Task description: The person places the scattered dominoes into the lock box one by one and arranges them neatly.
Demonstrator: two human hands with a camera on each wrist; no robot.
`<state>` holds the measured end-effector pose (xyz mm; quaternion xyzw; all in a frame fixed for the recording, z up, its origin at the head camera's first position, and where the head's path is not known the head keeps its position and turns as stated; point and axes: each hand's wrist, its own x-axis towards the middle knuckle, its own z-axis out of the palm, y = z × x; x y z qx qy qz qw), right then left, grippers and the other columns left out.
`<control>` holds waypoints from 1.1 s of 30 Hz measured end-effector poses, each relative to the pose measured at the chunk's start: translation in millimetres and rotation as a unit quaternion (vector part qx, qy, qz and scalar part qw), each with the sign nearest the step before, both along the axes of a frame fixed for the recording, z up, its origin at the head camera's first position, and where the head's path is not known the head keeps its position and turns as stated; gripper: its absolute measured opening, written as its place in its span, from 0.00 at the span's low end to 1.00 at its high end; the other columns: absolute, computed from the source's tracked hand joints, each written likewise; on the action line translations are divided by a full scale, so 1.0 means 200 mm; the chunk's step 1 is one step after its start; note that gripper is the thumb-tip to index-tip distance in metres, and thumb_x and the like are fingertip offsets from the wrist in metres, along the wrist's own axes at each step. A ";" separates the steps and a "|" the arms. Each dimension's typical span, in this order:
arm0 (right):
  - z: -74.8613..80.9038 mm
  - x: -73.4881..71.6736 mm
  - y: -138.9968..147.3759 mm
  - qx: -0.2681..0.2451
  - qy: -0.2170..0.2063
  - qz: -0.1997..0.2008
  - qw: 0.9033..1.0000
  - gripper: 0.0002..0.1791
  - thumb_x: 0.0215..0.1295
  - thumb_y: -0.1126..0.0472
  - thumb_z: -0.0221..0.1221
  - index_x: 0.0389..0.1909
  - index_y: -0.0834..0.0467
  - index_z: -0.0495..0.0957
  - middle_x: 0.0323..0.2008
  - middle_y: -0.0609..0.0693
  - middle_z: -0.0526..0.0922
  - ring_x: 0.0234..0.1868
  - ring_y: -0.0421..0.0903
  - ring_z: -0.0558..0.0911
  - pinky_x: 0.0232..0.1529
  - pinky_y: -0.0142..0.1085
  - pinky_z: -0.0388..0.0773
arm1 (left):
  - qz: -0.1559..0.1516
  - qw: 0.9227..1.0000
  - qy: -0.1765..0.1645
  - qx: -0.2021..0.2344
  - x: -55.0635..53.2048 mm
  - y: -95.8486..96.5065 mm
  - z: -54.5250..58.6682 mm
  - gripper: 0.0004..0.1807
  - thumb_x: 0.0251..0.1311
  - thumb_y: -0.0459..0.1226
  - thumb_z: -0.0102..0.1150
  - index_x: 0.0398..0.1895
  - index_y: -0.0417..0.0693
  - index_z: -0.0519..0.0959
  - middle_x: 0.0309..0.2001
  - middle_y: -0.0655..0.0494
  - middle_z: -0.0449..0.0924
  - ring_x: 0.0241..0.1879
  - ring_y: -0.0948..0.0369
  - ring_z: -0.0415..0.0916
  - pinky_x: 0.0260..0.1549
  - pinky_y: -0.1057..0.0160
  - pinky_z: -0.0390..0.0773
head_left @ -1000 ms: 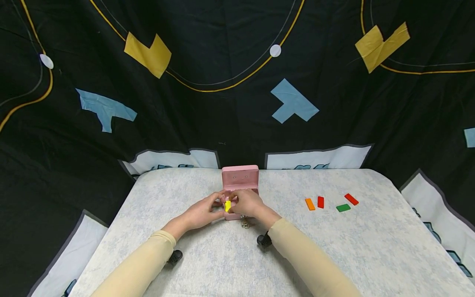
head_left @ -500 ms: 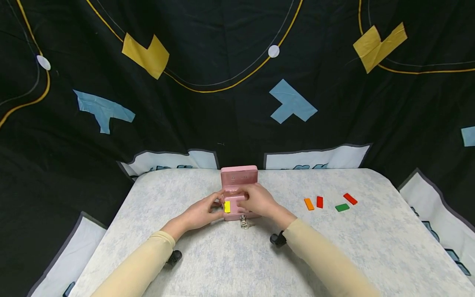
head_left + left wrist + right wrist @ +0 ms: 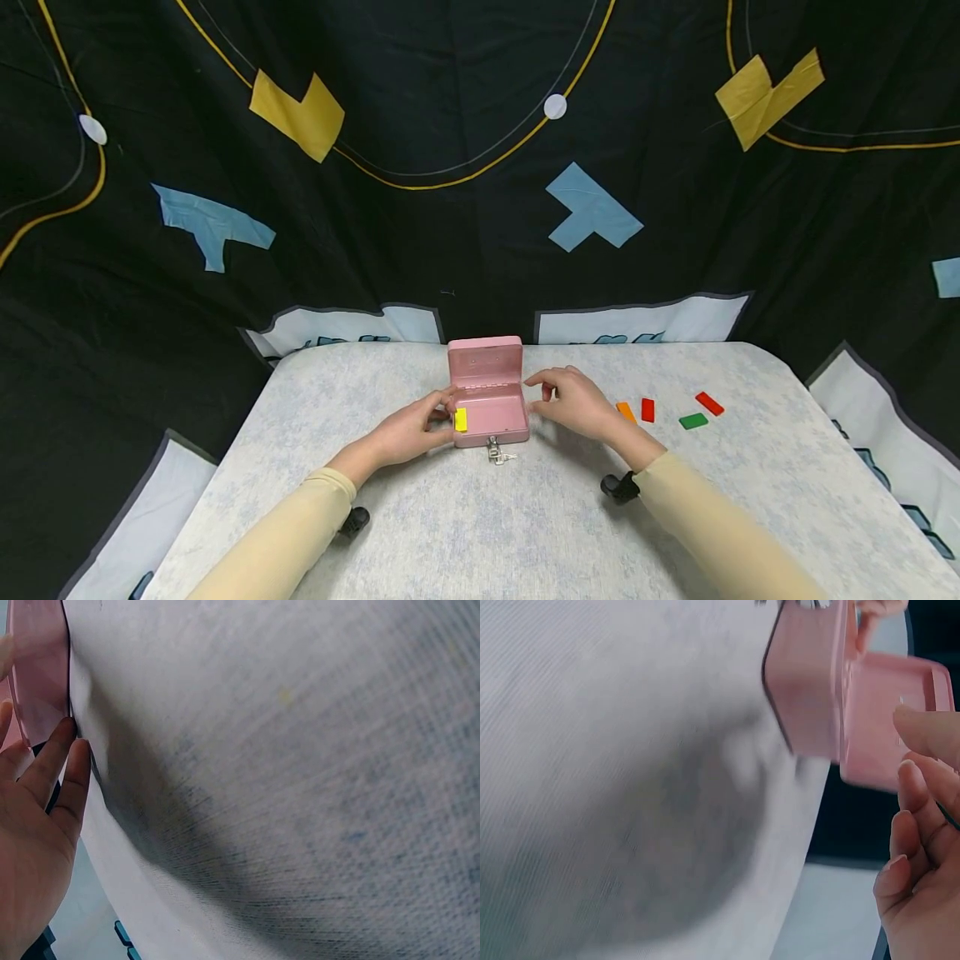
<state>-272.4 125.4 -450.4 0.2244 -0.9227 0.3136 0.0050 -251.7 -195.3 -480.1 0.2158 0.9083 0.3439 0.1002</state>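
Observation:
A pink metal cash box [image 3: 512, 436] stands on the table with its lid [image 3: 486, 363] raised. Inside, along the left wall, lies a yellow tile [image 3: 461, 419]. Keys [image 3: 498, 454] hang from the lock at the front. My left hand [image 3: 405, 429] rests against the box's left side, thumb near the front corner; in the left wrist view the fingers [image 3: 52, 761] are nearly straight beside the pink wall. Just off the right side of the box, my right hand [image 3: 577, 407] holds nothing, its fingers loosely bent, as the right wrist view also shows.
To the right lie an orange tile [image 3: 626, 412], a red tile [image 3: 648, 409], a green tile [image 3: 693, 421] and another red tile [image 3: 709, 403]. The table [image 3: 450, 525] has a pale mottled cloth. Behind it hangs a black curtain [image 3: 465, 242].
My right hand has come out of the box and moved right, leaving the yellow tile at the left inside. The left hand stays at the box's left side.

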 end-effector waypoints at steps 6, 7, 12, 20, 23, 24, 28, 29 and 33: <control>0.00 0.01 0.16 -0.008 0.004 -0.016 1.000 0.20 0.64 0.56 0.70 0.56 0.55 0.83 0.30 0.40 0.76 0.39 0.47 0.72 0.42 0.42 0.70 | 0.000 1.000 -0.002 -0.001 0.00 0.00 0.00 0.25 0.67 0.52 0.66 0.60 0.53 0.72 0.80 0.59 0.54 0.64 0.55 0.74 0.53 0.55 0.78; -0.01 0.02 0.18 -0.011 0.002 -0.019 1.000 0.20 0.64 0.56 0.70 0.57 0.55 0.83 0.31 0.41 0.76 0.40 0.47 0.72 0.42 0.43 0.69 | 0.000 1.000 -0.004 -0.001 0.00 0.00 -0.01 0.25 0.67 0.52 0.66 0.59 0.53 0.72 0.80 0.59 0.54 0.64 0.55 0.74 0.51 0.56 0.78; -0.03 0.02 0.33 -0.011 -0.008 -0.035 0.999 0.21 0.66 0.57 0.69 0.59 0.57 0.82 0.32 0.43 0.77 0.40 0.49 0.72 0.42 0.44 0.69 | -0.001 1.000 -0.009 0.003 0.00 -0.01 -0.01 0.23 0.66 0.53 0.66 0.56 0.53 0.72 0.80 0.59 0.54 0.65 0.55 0.74 0.49 0.58 0.78; -0.07 0.04 0.55 0.001 -0.022 -0.081 0.996 0.22 0.67 0.56 0.68 0.59 0.60 0.81 0.31 0.45 0.78 0.34 0.48 0.72 0.31 0.42 0.69 | 0.001 1.000 -0.006 0.001 -0.01 -0.01 -0.01 0.23 0.65 0.54 0.66 0.54 0.54 0.72 0.80 0.59 0.55 0.64 0.56 0.75 0.56 0.53 0.76; -0.08 0.05 0.61 0.005 -0.028 -0.088 0.996 0.22 0.68 0.56 0.67 0.60 0.61 0.80 0.31 0.46 0.78 0.32 0.47 0.72 0.30 0.41 0.69 | 0.002 1.000 -0.006 0.000 0.00 -0.01 -0.01 0.24 0.65 0.54 0.66 0.55 0.53 0.72 0.80 0.59 0.55 0.64 0.55 0.75 0.59 0.50 0.75; -0.09 0.06 0.63 0.006 -0.031 -0.091 0.995 0.22 0.68 0.56 0.67 0.60 0.61 0.80 0.30 0.46 0.78 0.31 0.47 0.72 0.30 0.40 0.69 | 0.002 1.000 -0.007 0.000 0.00 -0.01 -0.01 0.24 0.65 0.54 0.66 0.55 0.53 0.72 0.80 0.59 0.55 0.64 0.55 0.75 0.59 0.50 0.75; -0.11 0.06 0.70 0.005 -0.036 -0.098 0.994 0.22 0.68 0.57 0.67 0.60 0.61 0.80 0.31 0.46 0.79 0.30 0.47 0.73 0.29 0.39 0.70 | 0.006 1.000 -0.013 -0.005 0.00 -0.01 -0.01 0.24 0.65 0.54 0.66 0.56 0.54 0.72 0.80 0.63 0.54 0.64 0.57 0.74 0.58 0.52 0.75; -0.11 0.07 0.72 0.006 -0.035 -0.101 0.994 0.22 0.68 0.57 0.67 0.60 0.61 0.80 0.31 0.46 0.79 0.31 0.47 0.73 0.29 0.39 0.70 | 0.006 1.000 -0.011 -0.005 0.00 -0.01 -0.01 0.24 0.66 0.54 0.66 0.56 0.54 0.72 0.80 0.62 0.55 0.64 0.57 0.75 0.57 0.52 0.76; -0.13 0.08 0.78 0.006 -0.031 -0.115 0.993 0.24 0.66 0.57 0.69 0.60 0.61 0.80 0.34 0.47 0.80 0.36 0.48 0.74 0.32 0.40 0.72 | 0.008 1.000 -0.011 -0.004 0.00 -0.01 -0.01 0.23 0.66 0.54 0.66 0.56 0.55 0.72 0.79 0.64 0.56 0.64 0.58 0.74 0.55 0.54 0.76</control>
